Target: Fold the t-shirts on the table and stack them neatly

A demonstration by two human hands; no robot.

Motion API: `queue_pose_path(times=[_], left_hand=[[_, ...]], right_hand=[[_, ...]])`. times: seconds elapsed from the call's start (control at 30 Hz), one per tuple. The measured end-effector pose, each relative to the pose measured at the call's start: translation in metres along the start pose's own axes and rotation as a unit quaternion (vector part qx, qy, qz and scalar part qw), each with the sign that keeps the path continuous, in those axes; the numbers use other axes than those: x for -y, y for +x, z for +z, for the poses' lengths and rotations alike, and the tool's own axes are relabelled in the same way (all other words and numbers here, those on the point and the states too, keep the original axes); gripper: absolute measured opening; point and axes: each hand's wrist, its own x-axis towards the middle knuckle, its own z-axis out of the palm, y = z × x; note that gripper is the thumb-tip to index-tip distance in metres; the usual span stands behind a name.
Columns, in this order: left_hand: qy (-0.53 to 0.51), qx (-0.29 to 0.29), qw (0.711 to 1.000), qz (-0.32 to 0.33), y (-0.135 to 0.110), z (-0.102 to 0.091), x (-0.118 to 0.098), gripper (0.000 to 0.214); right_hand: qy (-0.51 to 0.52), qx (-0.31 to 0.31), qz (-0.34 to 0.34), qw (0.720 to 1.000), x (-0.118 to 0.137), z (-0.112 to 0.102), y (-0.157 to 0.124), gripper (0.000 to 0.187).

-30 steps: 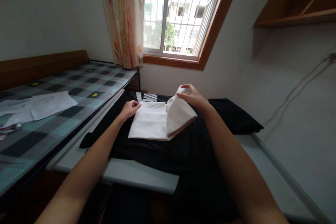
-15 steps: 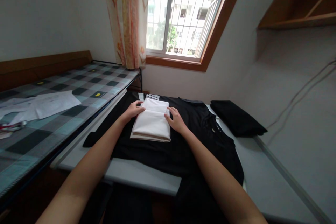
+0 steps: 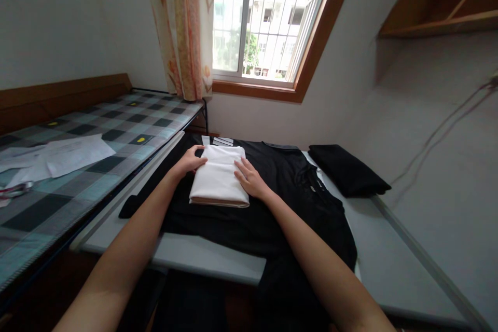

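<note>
A folded white cloth (image 3: 221, 179), a neat rectangular stack, lies on a black shirt (image 3: 288, 176) spread over the table. My left hand (image 3: 190, 160) rests at the cloth's upper left edge, its thumb on top and fingers apart. On the right edge my right hand (image 3: 251, 176) lies flat with its fingers stretched across the white fabric. Neither hand is closed around anything. White stripes show on the shirt beyond the cloth.
A folded black cloth (image 3: 347, 170) lies on the white tabletop (image 3: 404, 254) at the right. Left of the table is a bed with a checked cover (image 3: 78, 176) and papers (image 3: 73, 154) on it. A curtain (image 3: 187, 31) hangs beside the window; a wooden shelf (image 3: 439, 29) juts from the right wall.
My right hand has come down flatter and further onto the white cloth. The cloth's top layer looks smoother, its crosswise crease fainter. The view has shifted slightly.
</note>
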Motion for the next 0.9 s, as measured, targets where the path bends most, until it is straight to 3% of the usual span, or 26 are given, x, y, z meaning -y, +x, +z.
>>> queue_pose_path(times=[0.17,0.33,0.53,0.7,0.9], left_hand=[[0.114,-0.003,0.992,-0.046,0.004,-0.002,0.006,0.060],[0.177,0.008,0.982,-0.060,0.008,-0.001,0.013,0.046],[-0.014,0.051,0.995,-0.086,0.013,-0.002,0.019,0.045],[-0.200,0.147,0.965,-0.080,0.009,-0.003,0.018,0.049],[-0.223,0.155,0.962,-0.030,0.007,0.001,-0.001,0.061]], right_hand=[[-0.028,0.009,-0.006,1.000,0.000,0.005,-0.001,0.061],[-0.030,-0.044,0.020,0.998,0.000,0.003,-0.001,0.056],[-0.001,-0.109,0.045,0.993,-0.007,0.002,0.001,0.053],[0.029,-0.113,0.025,0.993,-0.014,0.000,0.002,0.053],[0.048,-0.130,0.037,0.990,-0.027,-0.016,0.003,0.053]])
